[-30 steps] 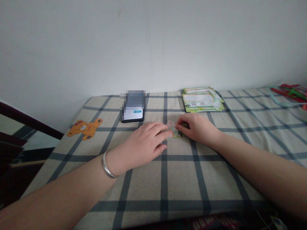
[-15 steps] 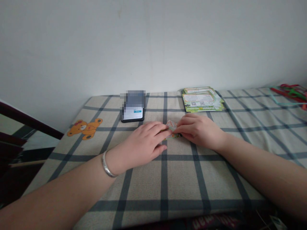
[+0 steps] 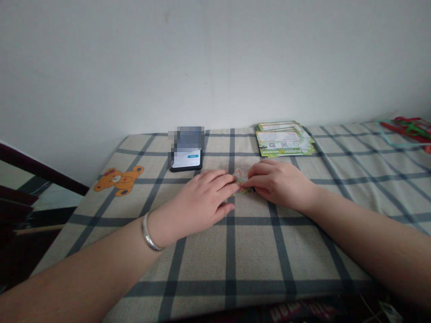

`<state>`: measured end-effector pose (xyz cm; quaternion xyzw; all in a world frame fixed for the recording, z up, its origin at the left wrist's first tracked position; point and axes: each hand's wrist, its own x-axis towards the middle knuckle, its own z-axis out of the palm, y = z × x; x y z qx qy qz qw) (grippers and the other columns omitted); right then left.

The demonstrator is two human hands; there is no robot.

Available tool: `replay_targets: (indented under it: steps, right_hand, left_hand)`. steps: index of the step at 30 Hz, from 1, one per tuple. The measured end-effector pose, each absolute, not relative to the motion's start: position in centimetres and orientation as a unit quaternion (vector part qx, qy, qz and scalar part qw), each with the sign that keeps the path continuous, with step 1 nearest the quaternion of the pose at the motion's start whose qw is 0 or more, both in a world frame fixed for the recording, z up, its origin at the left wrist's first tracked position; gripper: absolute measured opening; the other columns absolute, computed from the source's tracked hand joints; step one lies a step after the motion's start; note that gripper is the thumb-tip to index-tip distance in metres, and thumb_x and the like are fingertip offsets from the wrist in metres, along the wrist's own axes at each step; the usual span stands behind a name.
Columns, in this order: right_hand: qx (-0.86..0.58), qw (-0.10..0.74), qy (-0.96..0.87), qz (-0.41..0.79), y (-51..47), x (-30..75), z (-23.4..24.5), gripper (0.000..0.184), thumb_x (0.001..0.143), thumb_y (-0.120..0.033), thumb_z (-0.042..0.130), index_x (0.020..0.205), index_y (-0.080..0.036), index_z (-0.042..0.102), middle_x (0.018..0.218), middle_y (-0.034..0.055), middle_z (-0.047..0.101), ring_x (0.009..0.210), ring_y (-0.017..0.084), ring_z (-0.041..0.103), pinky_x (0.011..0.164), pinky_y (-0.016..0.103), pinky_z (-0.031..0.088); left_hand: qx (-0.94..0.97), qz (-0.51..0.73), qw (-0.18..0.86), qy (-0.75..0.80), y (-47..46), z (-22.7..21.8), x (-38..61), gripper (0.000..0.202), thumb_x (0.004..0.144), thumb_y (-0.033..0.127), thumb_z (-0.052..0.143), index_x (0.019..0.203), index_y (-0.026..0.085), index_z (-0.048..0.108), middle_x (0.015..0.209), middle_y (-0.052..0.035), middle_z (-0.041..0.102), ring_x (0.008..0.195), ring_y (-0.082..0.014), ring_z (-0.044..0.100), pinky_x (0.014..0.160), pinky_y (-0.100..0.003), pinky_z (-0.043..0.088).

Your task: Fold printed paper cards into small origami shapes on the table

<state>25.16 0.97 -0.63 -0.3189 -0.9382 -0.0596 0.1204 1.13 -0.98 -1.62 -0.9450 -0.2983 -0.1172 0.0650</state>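
The left hand (image 3: 202, 197) lies palm down on the checked surface (image 3: 207, 264), fingers extended, their tips over a small printed paper card (image 3: 240, 175). The card looks light, thin and easily creased, best taken by its edges; it lies between the hands, partly covered by both. The right hand (image 3: 281, 184) draws its fingers together over the card's right side; whether they pinch it cannot be told.

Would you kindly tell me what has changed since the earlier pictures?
The right hand has shifted slightly left over the small paper, covering more of its right part and bringing its fingertips closer to the left hand. The left hand stays on the paper; the phone, card stack and teddy bear stayed put.
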Motion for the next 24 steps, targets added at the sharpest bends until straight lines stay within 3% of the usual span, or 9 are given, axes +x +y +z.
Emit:
replay_targets:
  steps: [13,24]
  right_hand:
    - [-0.345,0.112,-0.932,-0.023,1.2,26.5,-0.2,0.023,0.083,-0.010,0.054,0.090,-0.021,0.073,0.099,0.0045,0.067,0.085,0.017,0.061,0.073,0.029,0.045]
    - [-0.366,0.076,-0.927,-0.035,1.2,27.1,0.5,0.022,0.083,-0.012,0.051,0.082,-0.020,0.072,0.090,0.0042,0.068,0.076,0.016,0.062,0.063,0.029,0.042]
  left_hand:
    - [-0.940,-0.108,0.026,-0.324,-0.9,-1.0,0.9,0.034,0.093,0.031,0.053,0.126,0.024,0.055,0.129,-0.0032,0.058,0.121,-0.0227,0.049,0.103,-0.043,0.041]
    - [-0.939,-0.120,0.018,-0.321,-0.7,-0.8,0.5,0.023,0.092,0.026,0.051,0.110,0.020,0.065,0.116,-0.0042,0.065,0.109,-0.0220,0.056,0.096,-0.043,0.047]
